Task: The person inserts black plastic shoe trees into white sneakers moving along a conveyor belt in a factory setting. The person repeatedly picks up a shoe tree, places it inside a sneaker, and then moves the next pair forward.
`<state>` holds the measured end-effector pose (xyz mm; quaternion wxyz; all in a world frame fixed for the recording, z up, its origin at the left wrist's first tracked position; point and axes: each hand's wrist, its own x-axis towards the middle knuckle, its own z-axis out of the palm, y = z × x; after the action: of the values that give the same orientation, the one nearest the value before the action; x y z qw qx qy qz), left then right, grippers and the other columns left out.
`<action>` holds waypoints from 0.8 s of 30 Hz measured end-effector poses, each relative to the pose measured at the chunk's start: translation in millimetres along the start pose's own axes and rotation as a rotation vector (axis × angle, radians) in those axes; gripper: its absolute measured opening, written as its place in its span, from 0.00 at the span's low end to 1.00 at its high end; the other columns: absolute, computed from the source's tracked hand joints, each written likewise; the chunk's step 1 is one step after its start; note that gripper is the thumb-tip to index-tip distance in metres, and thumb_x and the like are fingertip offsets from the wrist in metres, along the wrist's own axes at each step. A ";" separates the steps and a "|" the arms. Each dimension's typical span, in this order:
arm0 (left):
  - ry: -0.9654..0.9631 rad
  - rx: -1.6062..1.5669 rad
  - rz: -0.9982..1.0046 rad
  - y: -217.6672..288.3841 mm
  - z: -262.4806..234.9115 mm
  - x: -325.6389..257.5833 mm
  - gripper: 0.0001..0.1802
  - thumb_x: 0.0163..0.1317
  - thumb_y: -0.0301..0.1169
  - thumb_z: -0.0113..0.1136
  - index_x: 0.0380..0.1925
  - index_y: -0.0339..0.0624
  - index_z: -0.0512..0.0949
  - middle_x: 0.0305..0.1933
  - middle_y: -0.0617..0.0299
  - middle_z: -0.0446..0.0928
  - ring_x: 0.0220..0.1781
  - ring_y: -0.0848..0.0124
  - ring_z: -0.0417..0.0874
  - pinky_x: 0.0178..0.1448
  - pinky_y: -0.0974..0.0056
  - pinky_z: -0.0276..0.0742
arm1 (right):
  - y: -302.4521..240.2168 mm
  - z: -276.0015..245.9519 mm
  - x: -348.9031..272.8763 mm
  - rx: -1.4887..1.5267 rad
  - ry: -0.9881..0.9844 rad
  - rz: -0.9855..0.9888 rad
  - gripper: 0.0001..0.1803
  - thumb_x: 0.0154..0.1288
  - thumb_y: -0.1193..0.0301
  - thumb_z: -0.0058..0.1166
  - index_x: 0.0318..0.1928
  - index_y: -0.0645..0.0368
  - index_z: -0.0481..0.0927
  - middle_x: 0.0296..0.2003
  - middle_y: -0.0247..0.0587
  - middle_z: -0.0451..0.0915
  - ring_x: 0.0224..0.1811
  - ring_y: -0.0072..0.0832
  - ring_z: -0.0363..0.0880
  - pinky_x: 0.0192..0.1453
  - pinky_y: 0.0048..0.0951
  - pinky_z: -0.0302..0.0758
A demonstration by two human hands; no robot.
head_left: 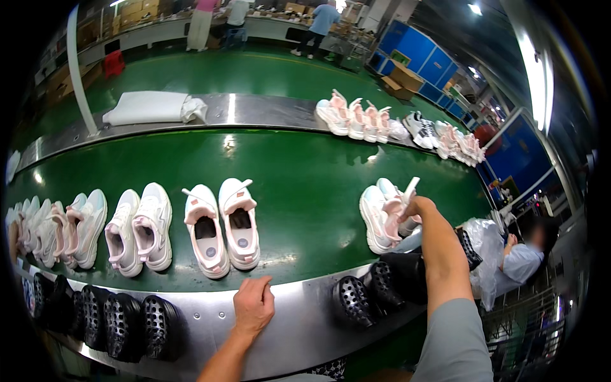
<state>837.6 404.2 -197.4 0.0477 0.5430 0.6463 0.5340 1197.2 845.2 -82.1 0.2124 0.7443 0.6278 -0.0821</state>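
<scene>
My right hand point(417, 207) reaches over the green belt and is closed on a white and pink sneaker point(400, 213) at its raised tongue. Another pale sneaker point(374, 219) stands against it on its left. My left hand point(254, 307) rests on the metal edge point(210, 325), its fingers curled in and nothing visible in them. Just beyond it, a pair of white sneakers with pink linings, the left one point(207, 235) and the right one point(240, 229), stand with their openings toward me.
More white sneakers point(153, 223) line the belt point(299, 191) at left. Black perforated shoe-shaped forms point(159, 325) stand along the near metal edge, with others point(356, 299) at right. Across the belt, a metal ledge holds a white wrapped bundle point(153, 108) and sneakers point(356, 121). A person point(525, 258) sits at right.
</scene>
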 end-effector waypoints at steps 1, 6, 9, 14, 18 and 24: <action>-0.007 0.023 -0.005 -1.8 -1.1 -1.4 0.12 0.51 0.18 0.61 0.38 0.37 0.81 0.31 0.52 0.79 0.34 0.52 0.79 0.38 0.53 0.76 | -1.5 5.3 6.3 0.059 -0.062 -0.001 0.57 0.35 0.54 0.86 0.69 0.55 0.73 0.62 0.54 0.79 0.60 0.49 0.80 0.60 0.53 0.77; -0.013 0.011 -0.019 3.6 -0.8 2.6 0.09 0.53 0.18 0.62 0.35 0.37 0.82 0.29 0.52 0.79 0.32 0.52 0.79 0.36 0.53 0.76 | 23.6 32.6 27.6 0.416 -0.027 -0.251 0.38 0.44 0.72 0.80 0.60 0.49 0.80 0.46 0.47 0.83 0.44 0.42 0.84 0.37 0.48 0.80; -0.003 0.036 -0.042 2.6 -2.2 2.2 0.09 0.53 0.18 0.61 0.35 0.37 0.82 0.29 0.52 0.79 0.32 0.53 0.79 0.36 0.53 0.76 | -12.4 13.3 -1.6 0.437 -0.167 -0.424 0.25 0.50 0.70 0.73 0.51 0.56 0.82 0.34 0.38 0.83 0.34 0.30 0.80 0.29 0.40 0.76; 0.021 0.046 -0.031 2.2 1.9 1.4 0.10 0.52 0.19 0.60 0.35 0.37 0.82 0.29 0.54 0.78 0.33 0.54 0.78 0.36 0.53 0.76 | -87.7 -6.7 -78.0 0.418 0.093 -0.397 0.24 0.47 0.62 0.73 0.41 0.63 0.82 0.31 0.44 0.83 0.33 0.32 0.83 0.34 0.39 0.79; 0.022 0.028 -0.016 2.7 8.8 2.2 0.10 0.52 0.19 0.60 0.37 0.37 0.82 0.30 0.53 0.78 0.33 0.54 0.79 0.37 0.54 0.76 | -121.8 -2.7 -98.7 0.263 0.128 -0.592 0.30 0.45 0.50 0.76 0.33 0.68 0.86 0.28 0.50 0.86 0.24 0.33 0.86 0.28 0.36 0.82; -0.076 0.013 0.013 19.2 8.7 9.5 0.29 0.54 0.27 0.70 0.58 0.39 0.75 0.46 0.48 0.78 0.48 0.50 0.79 0.51 0.52 0.76 | -185.7 35.6 -178.7 0.585 -0.093 -0.801 0.29 0.61 0.53 0.68 0.29 0.74 0.82 0.24 0.46 0.83 0.24 0.29 0.85 0.23 0.32 0.80</action>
<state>851.9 413.9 -181.9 0.0651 0.5674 0.6439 0.5091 986.8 692.0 -84.0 -0.0258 0.4688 0.8048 -0.3632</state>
